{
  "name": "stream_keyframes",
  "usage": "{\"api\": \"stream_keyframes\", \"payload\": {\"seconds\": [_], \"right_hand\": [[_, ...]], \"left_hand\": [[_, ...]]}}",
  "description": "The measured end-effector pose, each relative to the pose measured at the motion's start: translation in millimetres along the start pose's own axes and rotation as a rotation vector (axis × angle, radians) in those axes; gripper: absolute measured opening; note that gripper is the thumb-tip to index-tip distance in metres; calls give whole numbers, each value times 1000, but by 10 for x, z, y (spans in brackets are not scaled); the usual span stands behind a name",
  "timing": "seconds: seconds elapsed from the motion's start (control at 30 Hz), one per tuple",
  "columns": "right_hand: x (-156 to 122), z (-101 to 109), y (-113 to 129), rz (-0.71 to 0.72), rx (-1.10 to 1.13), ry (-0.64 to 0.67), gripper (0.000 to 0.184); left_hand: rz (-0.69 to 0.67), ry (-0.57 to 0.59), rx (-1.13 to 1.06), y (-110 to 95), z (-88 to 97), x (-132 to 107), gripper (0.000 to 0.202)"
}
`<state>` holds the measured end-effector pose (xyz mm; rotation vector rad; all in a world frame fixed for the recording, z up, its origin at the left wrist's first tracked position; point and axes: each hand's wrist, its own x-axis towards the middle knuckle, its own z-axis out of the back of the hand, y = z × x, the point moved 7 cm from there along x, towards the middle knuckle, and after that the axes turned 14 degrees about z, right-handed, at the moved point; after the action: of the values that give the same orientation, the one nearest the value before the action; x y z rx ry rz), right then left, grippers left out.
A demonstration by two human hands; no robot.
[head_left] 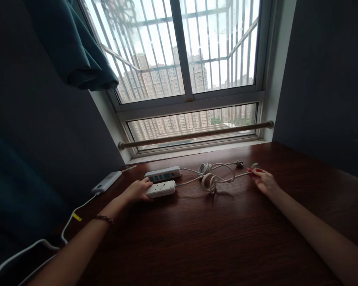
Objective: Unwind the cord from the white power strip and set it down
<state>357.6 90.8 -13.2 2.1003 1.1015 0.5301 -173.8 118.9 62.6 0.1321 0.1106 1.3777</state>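
Observation:
My left hand [137,190] rests on the left end of a white power strip [161,189] lying on the dark wooden table [214,238], fingers curled over it. My right hand [264,180] pinches the strip's white cable near its plug [254,165]. The cable runs from the strip through a loose coil [211,178] to my right fingers. A second power strip [162,174] with blue sockets lies just behind the first, its own plug [239,162] at the far side of the coil.
A white power bank or adapter [106,182] lies at the table's left edge, its cable [68,222] trailing down towards me. Behind the table are a barred window [185,59], a wooden rod [197,135] along the sill, and a dark curtain [74,51].

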Motion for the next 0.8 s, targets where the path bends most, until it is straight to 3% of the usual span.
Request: {"api": "stream_keyframes", "payload": {"seconds": [0.2, 0.53, 0.67, 0.73, 0.8], "right_hand": [[-6, 44, -144, -134, -29, -6, 4], [-56, 77, -189, -250, -128, -6, 7], [-86, 70, -155, -248, -173, -2, 7], [-104, 71, -136, -240, -196, 1, 8], [-129, 75, -124, -233, -220, 13, 10]], "left_hand": [[-33, 56, 1, -68, -127, 105, 54], [-22, 93, -83, -104, -104, 103, 59], [-20, 38, -274, -222, 98, -5, 67], [-41, -27, -426, -421, 322, -151, 77], [-91, -65, -596, -753, 590, -415, 90]]}}
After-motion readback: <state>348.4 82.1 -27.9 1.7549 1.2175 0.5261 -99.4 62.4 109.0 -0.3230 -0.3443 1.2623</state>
